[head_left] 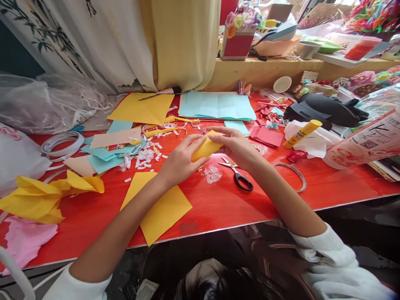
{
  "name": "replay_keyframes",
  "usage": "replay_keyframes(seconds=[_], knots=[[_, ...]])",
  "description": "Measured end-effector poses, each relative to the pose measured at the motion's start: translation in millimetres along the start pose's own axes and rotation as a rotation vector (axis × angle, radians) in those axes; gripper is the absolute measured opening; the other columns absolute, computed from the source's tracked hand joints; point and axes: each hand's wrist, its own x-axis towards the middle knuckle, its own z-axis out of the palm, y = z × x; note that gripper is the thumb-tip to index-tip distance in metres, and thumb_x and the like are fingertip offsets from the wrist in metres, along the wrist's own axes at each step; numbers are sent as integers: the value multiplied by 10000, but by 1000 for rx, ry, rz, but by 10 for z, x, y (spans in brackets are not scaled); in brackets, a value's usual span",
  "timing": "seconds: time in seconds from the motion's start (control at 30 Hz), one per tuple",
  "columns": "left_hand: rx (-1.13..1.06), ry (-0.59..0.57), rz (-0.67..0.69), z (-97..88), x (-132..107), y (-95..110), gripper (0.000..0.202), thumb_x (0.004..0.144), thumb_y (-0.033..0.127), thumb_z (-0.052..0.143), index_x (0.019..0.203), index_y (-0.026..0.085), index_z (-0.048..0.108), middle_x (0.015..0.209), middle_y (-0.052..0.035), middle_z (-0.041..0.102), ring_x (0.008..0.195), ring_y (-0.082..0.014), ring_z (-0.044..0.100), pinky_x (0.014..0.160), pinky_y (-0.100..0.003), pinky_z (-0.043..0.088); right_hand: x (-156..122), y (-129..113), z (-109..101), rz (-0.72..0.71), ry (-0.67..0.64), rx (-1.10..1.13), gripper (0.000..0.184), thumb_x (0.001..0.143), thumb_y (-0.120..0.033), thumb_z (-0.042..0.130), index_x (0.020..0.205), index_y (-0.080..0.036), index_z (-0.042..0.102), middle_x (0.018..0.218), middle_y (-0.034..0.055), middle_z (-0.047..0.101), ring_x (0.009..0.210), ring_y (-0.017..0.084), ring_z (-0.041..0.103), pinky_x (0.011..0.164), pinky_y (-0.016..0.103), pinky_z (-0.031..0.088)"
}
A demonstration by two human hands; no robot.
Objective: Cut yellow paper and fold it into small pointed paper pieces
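Between my two hands is a folded piece of yellow paper [206, 147], held just above the red table. My left hand [186, 157] grips its left side, thumb in front and fingers behind. At its upper right, my right hand [233, 143] pinches the paper's edge; some of those fingertips are hidden. Beneath my left forearm lies a flat yellow sheet [168, 208]. Scissors with black handles [242, 181] rest partly spread below my right hand, beside a small heap of white scraps [213, 174].
Blue sheets [217, 105] and a yellow sheet [143, 106] lie at the back. Paper offcuts [115, 146] and tape rolls [62, 145] are on the left. Red paper squares [267, 136], a glue stick [302, 133] and a tape ring [301, 179] sit on the right.
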Motion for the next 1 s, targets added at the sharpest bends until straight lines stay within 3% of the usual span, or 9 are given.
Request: replay_keyframes(seconds=[0.07,0.13,0.27,0.47,0.63,0.77,0.87,1.0], knots=[[54,14,-53,12,-3,-27,510,849,389,537,1301,160,484,1312,-104,532,1208,-213,490,1040,-385,368,-2,-7,-22,30,-37,-21,490,722,-243,693,1180,-176,533,883,48,643,791,166,639,779,346,541],[66,-15,-94,14,-10,-34,503,859,411,507,1289,149,501,1301,-101,551,1207,-215,498,1040,-383,370,5,-5,-57,-30,40,-153,557,721,-247,698,1239,-197,500,866,41,643,796,188,637,770,375,540],[54,-73,-103,20,-20,6,566,818,488,534,1279,161,516,1328,-95,523,1217,-238,479,1026,-387,384,6,18,-58,-209,191,-460,486,711,-374,711,1147,-214,570,982,56,639,799,203,611,692,356,521],[-116,34,-282,-7,-3,61,558,839,333,510,1365,174,409,1076,-54,653,860,-150,630,831,-293,504,-34,-30,15,-260,180,-572,540,724,-479,676,1168,-191,569,919,45,640,698,162,564,614,295,468],[-376,-29,-299,-8,-12,40,615,812,410,566,1370,209,404,1175,-83,611,928,-177,633,788,-284,532,-67,-81,17,-262,82,-490,559,741,-522,640,1210,-236,537,971,31,620,643,125,523,549,247,417],[-476,-47,-276,-39,-20,41,614,818,437,559,1374,236,395,1269,-93,560,1084,-234,576,844,-333,517,-81,-82,20,-216,95,-492,591,748,-554,613,1246,-248,520,783,10,591,577,123,490,479,236,366],[-429,-170,-234,-72,-24,79,703,762,465,616,1385,258,363,1402,-90,431,1243,-289,441,922,-370,464,-86,-70,33,-258,148,-568,593,750,-566,604,1234,-231,537,851,32,608,584,126,492,487,247,369],[-251,-284,-242,-49,-34,112,593,762,500,580,1268,208,479,1305,-113,503,1133,-289,506,913,-387,436,-93,-38,48,-336,123,-738,576,774,-575,569,1220,-211,562,855,48,622,657,158,512,573,278,385]])
